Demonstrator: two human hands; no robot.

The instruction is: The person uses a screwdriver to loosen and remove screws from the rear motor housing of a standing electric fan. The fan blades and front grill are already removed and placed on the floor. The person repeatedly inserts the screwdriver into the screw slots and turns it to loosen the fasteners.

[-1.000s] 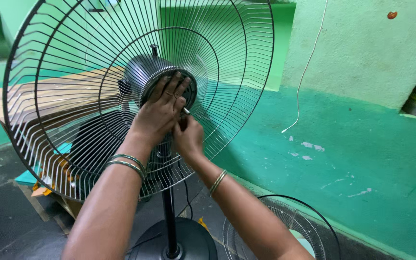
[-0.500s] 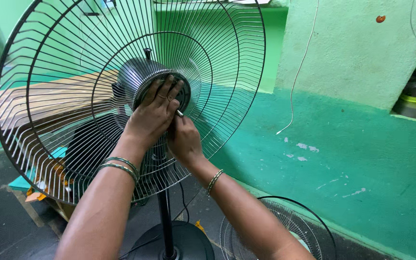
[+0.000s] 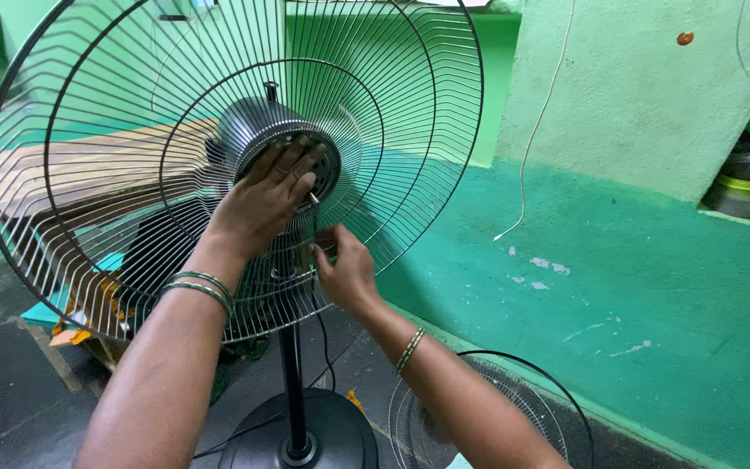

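Observation:
A black pedestal fan stands before me with only its rear wire guard [image 3: 410,130] mounted around the motor housing [image 3: 258,126]. My left hand [image 3: 262,204] presses flat on the motor's front hub, fingers spread, bangles on the wrist. My right hand [image 3: 345,269] sits just below and right of the hub, fingers pinched near the short metal shaft [image 3: 313,199] and a guard wire. Whether it holds a small part I cannot tell. The fan's pole [image 3: 291,382] drops to a round black base [image 3: 340,434].
A second wire guard [image 3: 514,408] lies on the dark floor at lower right. A green wall [image 3: 609,278] with a hanging white cord [image 3: 536,139] runs behind. Wooden planks [image 3: 71,169] lie at left, and containers [image 3: 744,187] sit in a niche at right.
My right hand has slipped down from beside the hub to slightly below it. The left hand stays pressed on the hub. The view has shifted a little.

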